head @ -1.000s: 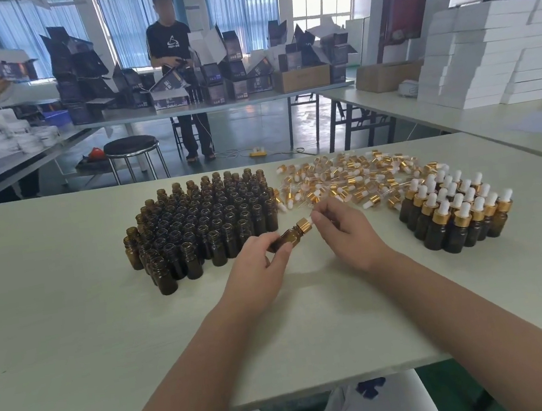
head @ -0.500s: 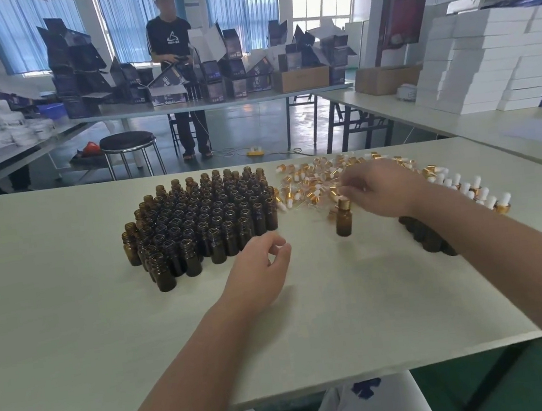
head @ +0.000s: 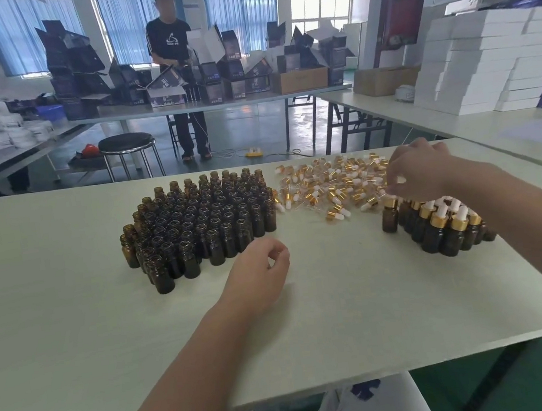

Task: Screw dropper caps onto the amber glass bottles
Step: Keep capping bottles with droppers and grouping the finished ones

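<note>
Several uncapped amber bottles (head: 197, 228) stand packed together left of centre on the white table (head: 361, 313). A loose pile of gold-and-white dropper caps (head: 328, 184) lies behind and to their right. Capped bottles (head: 443, 228) stand grouped at the right. One capped bottle (head: 389, 219) stands at that group's left edge; my right hand (head: 419, 170) is directly over it, fingertips curled down and pinching its dropper top, which they hide. My left hand (head: 257, 275) rests on the table just in front of the uncapped bottles, fingers loosely curled, holding nothing.
The table's front edge runs close to my lap. Beyond the table are a black stool (head: 127, 144), a person (head: 175, 80) standing at a table of dark boxes, and stacked white boxes (head: 484, 59) on the right-hand table.
My left hand let go of the bottle and stayed low by the uncapped group. My right hand carried the capped bottle to the right and stood it beside the capped group.
</note>
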